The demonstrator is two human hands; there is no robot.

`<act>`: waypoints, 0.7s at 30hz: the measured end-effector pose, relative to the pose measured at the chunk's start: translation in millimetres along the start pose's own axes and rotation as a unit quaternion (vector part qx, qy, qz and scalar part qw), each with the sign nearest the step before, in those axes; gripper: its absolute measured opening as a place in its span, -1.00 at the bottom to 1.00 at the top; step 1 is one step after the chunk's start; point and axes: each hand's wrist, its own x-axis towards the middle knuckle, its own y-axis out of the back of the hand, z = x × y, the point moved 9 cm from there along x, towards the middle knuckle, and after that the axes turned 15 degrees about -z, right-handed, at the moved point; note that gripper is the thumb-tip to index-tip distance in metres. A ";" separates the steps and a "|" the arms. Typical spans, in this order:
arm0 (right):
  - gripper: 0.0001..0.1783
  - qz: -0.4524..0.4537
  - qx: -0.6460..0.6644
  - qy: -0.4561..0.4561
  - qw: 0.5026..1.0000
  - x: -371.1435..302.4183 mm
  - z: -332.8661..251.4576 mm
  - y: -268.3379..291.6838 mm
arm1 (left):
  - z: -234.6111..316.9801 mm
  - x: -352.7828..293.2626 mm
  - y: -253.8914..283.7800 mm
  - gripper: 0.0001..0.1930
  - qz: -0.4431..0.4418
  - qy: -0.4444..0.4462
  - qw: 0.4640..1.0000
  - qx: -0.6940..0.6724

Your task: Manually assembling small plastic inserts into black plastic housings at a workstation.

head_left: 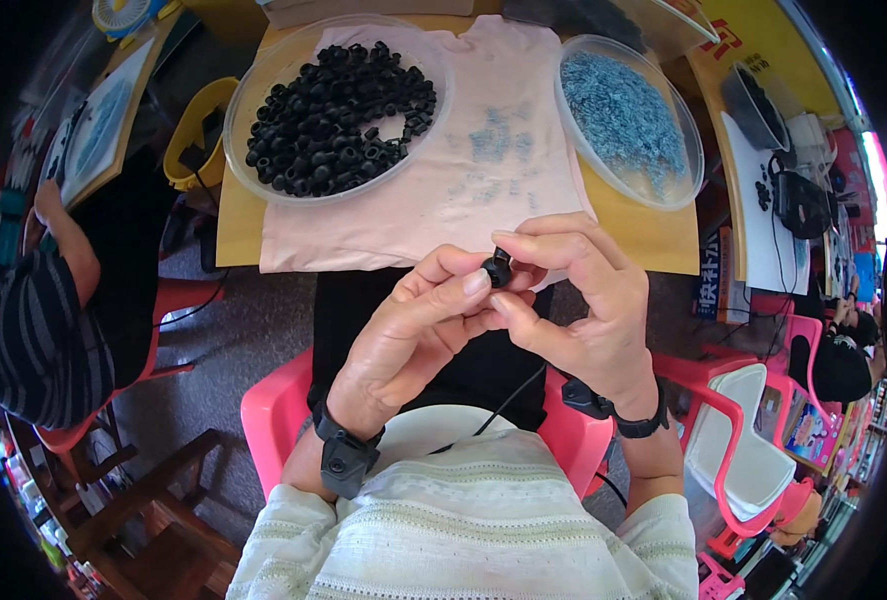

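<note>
In front of me, just off the table's near edge, my left hand (404, 325) pinches a small black plastic cord lock (498, 270) between thumb and fingers. My right hand (589, 300) closes on the same piece from the other side, its forefinger at the top and its thumb below. Fingers hide part of the piece. Beyond them, a round clear tub (239, 165) at the left holds many black hollow plastic parts (329, 120). To the right, another clear tub (689, 170) contains a heap of tiny bluish pieces, apparently springs (619, 115).
A pink shirt (404, 235) covers part of the yellowish table (639, 240), with bluish bits scattered on it. A yellow bucket (179, 150) stands left of the table. Another person's arm (69, 235) is at the left. Pink chairs (754, 440) and a side table (764, 255) stand right.
</note>
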 end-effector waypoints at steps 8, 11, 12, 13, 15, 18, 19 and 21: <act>-0.63 0.020 -0.039 0.025 0.999 -2.9 -1.8 2.8 | 0.2 1.7 -10.1 -0.88 0.015 -0.005 0.999 0.029; -0.64 0.028 -0.041 0.048 0.998 -3.7 -4.7 5.4 | 0.9 0.6 -13.6 -0.87 0.024 -0.022 0.998 0.053; -0.64 0.030 -0.045 0.057 0.997 -4.3 -5.9 5.4 | 1.2 0.2 -14.5 -0.87 0.025 -0.027 0.998 0.059; -0.65 0.033 -0.050 0.066 0.996 -5.2 -7.3 5.1 | 0.9 -0.6 -12.8 -0.87 0.034 -0.026 0.997 0.071; -0.66 0.042 -0.055 0.066 0.995 -9.4 -2.4 2.4 | 2.0 -1.0 -9.9 -0.87 0.051 -0.031 0.994 0.093; -0.66 0.075 -0.043 0.046 0.995 -15.4 11.2 -0.1 | 7.7 5.1 -3.2 -0.89 0.087 -0.027 0.987 0.130; -0.66 0.090 -0.037 0.035 0.995 -17.6 14.9 0.9 | 7.9 4.7 -7.4 -0.89 0.078 -0.031 0.988 0.130; -0.63 0.097 -0.016 0.028 0.995 -17.7 14.7 1.4 | 13.9 6.2 -13.6 -0.89 0.055 -0.039 0.988 0.140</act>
